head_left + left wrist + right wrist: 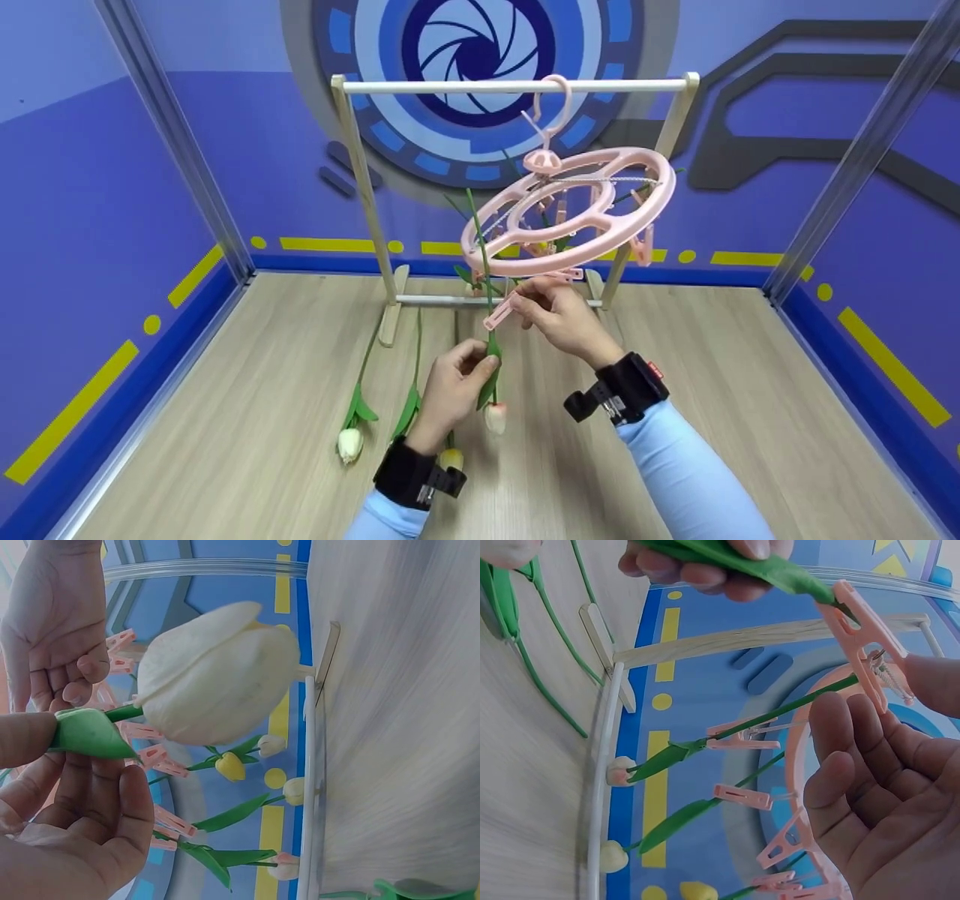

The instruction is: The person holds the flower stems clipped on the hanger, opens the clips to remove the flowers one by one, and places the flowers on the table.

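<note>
My left hand point(459, 386) pinches an artificial tulip point(495, 418) by its green leaf and stem, flower head down. In the left wrist view its pale bloom point(217, 675) is large and close. My right hand point(562, 319) pinches a pink clothespin point(862, 637) between thumb and fingers. The clothespin's tips overlap the tulip's stem in the right wrist view. It hangs from the round pink drying hanger point(652, 169), which tilts on its hook. Other tulips point(667, 757) hang head down from clothespins on that hanger.
A wooden rack point(364, 180) with a white top bar point(450, 87) carries the hanger. On the table point(247, 420) lie a white tulip point(349, 445), a yellow tulip point(451, 459) and another between them, partly behind my left wrist. Blue printed walls point(97, 187) enclose the table.
</note>
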`<action>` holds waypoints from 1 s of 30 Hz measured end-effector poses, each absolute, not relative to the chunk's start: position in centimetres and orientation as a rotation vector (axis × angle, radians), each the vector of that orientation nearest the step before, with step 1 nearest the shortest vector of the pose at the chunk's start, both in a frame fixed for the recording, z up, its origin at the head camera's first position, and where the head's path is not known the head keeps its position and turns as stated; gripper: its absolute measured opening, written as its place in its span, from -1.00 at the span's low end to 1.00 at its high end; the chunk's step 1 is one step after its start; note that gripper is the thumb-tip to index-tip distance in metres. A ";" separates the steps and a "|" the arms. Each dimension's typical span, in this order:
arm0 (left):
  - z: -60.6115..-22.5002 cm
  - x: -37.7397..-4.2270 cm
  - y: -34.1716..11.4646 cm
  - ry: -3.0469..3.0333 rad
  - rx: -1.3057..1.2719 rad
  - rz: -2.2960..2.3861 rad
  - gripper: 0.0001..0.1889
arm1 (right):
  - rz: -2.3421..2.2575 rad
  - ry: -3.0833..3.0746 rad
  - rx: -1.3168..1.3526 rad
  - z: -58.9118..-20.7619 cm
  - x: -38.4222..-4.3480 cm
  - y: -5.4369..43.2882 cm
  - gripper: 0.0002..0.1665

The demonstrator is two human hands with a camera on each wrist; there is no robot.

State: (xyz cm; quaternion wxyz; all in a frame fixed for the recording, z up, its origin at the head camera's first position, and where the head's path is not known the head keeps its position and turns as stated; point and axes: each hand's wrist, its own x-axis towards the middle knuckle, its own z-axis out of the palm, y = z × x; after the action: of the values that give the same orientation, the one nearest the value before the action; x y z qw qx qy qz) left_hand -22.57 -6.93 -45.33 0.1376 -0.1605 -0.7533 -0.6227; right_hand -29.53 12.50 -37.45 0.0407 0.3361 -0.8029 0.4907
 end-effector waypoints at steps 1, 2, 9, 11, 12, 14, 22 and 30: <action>-45.3 -22.6 -6.9 -2.181 -0.463 -1.800 -0.85 | 1.502 -2.457 1.030 -37.4 -29.5 12.5 -0.79; -45.3 -22.6 -6.9 -2.181 -0.464 -1.799 -0.85 | 1.503 -2.454 1.029 -37.4 -29.5 12.5 -0.79; -45.3 -22.6 -7.1 -2.171 -0.501 -1.805 -0.85 | 1.520 -2.436 1.010 -37.3 -29.5 12.5 -0.80; -45.3 -22.6 -7.1 -2.176 -0.508 -1.806 -0.85 | 1.520 -2.432 1.006 -37.2 -29.5 12.5 -0.82; -45.4 -22.6 -7.1 -2.178 -0.510 -1.807 -0.85 | 1.521 -2.431 1.004 -37.2 -29.5 12.5 -0.82; -45.4 -22.6 -7.2 -2.183 -0.510 -1.808 -0.85 | 1.514 -2.432 1.008 -37.2 -29.5 12.6 -0.83; -45.6 -22.6 -7.5 -2.194 -0.504 -1.773 -0.86 | 1.509 -2.416 1.024 -37.2 -29.7 12.7 -0.85; -45.8 -22.5 -7.7 -2.197 -0.494 -1.775 -0.86 | 1.511 -2.403 1.021 -37.4 -29.8 12.7 -0.86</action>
State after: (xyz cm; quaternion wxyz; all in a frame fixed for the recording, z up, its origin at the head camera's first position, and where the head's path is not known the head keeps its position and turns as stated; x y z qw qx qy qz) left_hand -22.46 -7.73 -45.78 0.1367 -0.1707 -0.7589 -0.6134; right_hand -29.82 12.73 -37.43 0.0625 0.3378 -0.7951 0.4998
